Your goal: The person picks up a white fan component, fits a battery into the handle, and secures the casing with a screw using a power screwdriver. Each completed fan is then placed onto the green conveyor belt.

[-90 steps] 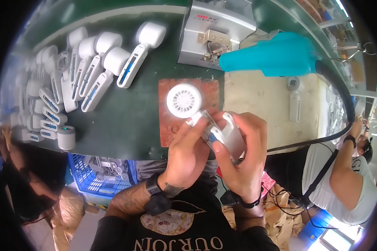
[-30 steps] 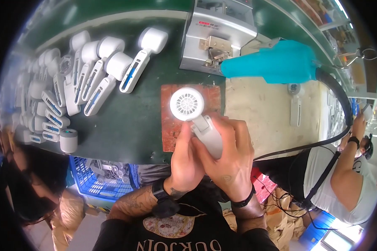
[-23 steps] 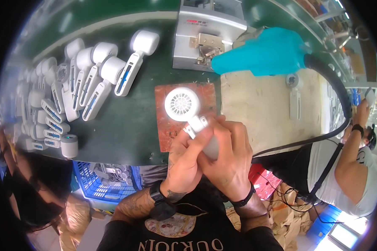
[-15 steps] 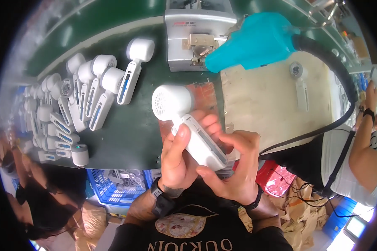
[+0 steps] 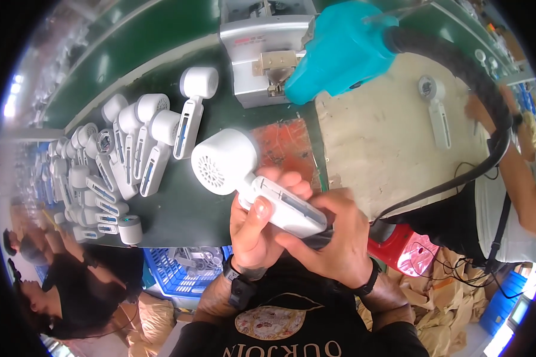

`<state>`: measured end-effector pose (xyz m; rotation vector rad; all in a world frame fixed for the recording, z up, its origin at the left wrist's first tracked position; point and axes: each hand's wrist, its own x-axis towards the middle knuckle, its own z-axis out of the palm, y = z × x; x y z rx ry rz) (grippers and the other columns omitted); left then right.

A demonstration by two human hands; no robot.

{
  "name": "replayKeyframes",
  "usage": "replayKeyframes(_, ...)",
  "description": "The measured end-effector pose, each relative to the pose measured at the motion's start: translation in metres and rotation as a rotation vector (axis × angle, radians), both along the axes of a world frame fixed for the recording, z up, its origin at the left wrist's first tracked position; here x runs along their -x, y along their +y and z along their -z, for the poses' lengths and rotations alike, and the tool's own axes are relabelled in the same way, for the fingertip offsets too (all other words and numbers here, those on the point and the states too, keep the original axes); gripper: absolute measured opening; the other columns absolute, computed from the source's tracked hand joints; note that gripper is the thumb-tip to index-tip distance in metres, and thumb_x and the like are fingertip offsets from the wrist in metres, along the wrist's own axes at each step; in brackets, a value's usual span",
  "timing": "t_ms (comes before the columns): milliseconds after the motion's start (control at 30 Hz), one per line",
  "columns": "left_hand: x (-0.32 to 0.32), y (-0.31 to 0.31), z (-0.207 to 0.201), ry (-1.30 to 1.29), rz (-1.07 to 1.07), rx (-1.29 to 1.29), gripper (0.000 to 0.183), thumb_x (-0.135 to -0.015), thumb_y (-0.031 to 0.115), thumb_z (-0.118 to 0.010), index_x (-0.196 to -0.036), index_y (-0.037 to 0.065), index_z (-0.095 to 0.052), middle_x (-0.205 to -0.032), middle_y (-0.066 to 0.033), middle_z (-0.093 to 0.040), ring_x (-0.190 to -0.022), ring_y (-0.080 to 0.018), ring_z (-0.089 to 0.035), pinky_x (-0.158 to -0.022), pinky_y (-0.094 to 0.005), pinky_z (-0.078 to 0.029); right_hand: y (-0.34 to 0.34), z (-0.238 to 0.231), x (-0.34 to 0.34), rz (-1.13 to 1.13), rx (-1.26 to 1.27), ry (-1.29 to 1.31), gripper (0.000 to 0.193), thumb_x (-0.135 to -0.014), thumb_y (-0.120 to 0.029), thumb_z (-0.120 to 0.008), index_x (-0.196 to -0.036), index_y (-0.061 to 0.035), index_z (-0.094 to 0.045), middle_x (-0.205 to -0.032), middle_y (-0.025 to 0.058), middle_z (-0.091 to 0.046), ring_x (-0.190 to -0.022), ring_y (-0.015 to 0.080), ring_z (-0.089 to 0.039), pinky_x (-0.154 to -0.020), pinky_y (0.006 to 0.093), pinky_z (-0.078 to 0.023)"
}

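Change since earlier frames: the white handheld fan (image 5: 253,184) sits higher and further left than before, its round head now off the orange mat (image 5: 286,146) and over the green bench (image 5: 178,208); both hands have stayed wrapped on the handle throughout.
Held item: white handheld fan, round grilled head pointing up-left, long handle slanting down-right with a slim grey strip along its upper face.
Left hand (image 5: 253,232): closed on the fan's handle from below, thumb pressed on the handle just behind the head; black watch on the wrist.
Right hand (image 5: 333,238): clamped on the lower end of the handle, fingers curled over its tip, dark band on the wrist.
Fan relative to hands: head juts clear above both hands; the handle lies between them, touching both.
Left of fan: rows of matching white fans (image 5: 143,149) lying flat on the bench.
Above fan: grey metal fixture (image 5: 262,53), with a teal tool (image 5: 345,50) on a black hose just beside it.
Right of fan: beige board (image 5: 393,137) bearing one small white fan (image 5: 435,113).
Below fan: blue crate (image 5: 173,273).
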<state>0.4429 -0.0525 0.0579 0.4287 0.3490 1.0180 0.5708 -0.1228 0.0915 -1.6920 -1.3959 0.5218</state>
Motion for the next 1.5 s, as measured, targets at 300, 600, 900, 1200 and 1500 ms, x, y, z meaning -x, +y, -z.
replayKeyframes(300, -0.014, -0.007, 0.006, 0.167, -0.094, 0.077, 0.057, -0.104, 0.047, -0.042, -0.136, 0.0, -0.049, -0.112, -0.0117, -0.063, -0.1, -0.0237, -0.061, -0.089, -0.0385, -0.05, 0.009, 0.008, 0.003, -0.042, -0.274, -0.435, 0.059, -0.071, -0.016, -0.087, -0.124, -0.0062, -0.062, -0.104, 0.0075, -0.059, -0.09, 0.0254, -0.058, -0.074, 0.0349, -0.052)
replayKeyframes(600, -0.01, -0.009, 0.003, 0.222, -0.029, 0.037, 0.055, -0.106, 0.046, -0.037, -0.132, 0.0, -0.052, -0.114, -0.014, -0.064, -0.103, -0.0244, -0.062, -0.091, -0.0376, -0.05, 0.009, 0.001, -0.001, -0.113, -0.331, -0.309, 0.05, -0.077, -0.019, -0.077, -0.119, -0.0027, -0.058, -0.118, 0.0141, -0.065, -0.097, 0.0289, -0.06, -0.078, 0.0353, -0.052)
replayKeyframes(900, -0.01, -0.015, 0.0, 0.318, -0.035, 0.032, 0.046, -0.104, 0.034, -0.051, -0.134, -0.001, -0.05, -0.121, -0.0143, -0.063, -0.105, -0.0229, -0.063, -0.091, -0.0362, -0.052, 0.005, -0.004, -0.002, -0.176, -0.26, -0.322, 0.054, -0.075, -0.024, -0.076, -0.121, -0.0035, -0.057, -0.127, 0.0156, -0.065, -0.101, 0.0292, -0.059, -0.083, 0.036, -0.05)
replayKeyframes(1200, -0.012, -0.015, 0.008, 0.231, -0.025, -0.035, 0.051, -0.103, 0.034, -0.052, -0.136, -0.005, -0.049, -0.121, -0.019, -0.064, -0.11, -0.0264, -0.063, -0.096, -0.0397, -0.051, 0.007, -0.004, -0.006, -0.162, -0.245, 0.068, 0.055, -0.074, -0.02, -0.077, -0.12, 0.0018, -0.057, -0.12, 0.019, -0.066, -0.099, 0.0316, -0.061, -0.083, 0.0371, -0.052)
replayKeyframes(1500, -0.013, -0.009, -0.009, 0.304, -0.011, 0.092, 0.05, -0.104, 0.031, -0.045, -0.138, -0.005, -0.047, -0.126, -0.0176, -0.062, -0.118, -0.0274, -0.059, -0.104, -0.0408, -0.045, 0.001, 0.004, -0.007, -0.026, -0.222, -0.219, 0.055, -0.076, -0.017, -0.08, -0.123, -0.0006, -0.058, -0.105, 0.0149, -0.059, -0.091, 0.0282, -0.06, -0.073, 0.0361, -0.052)
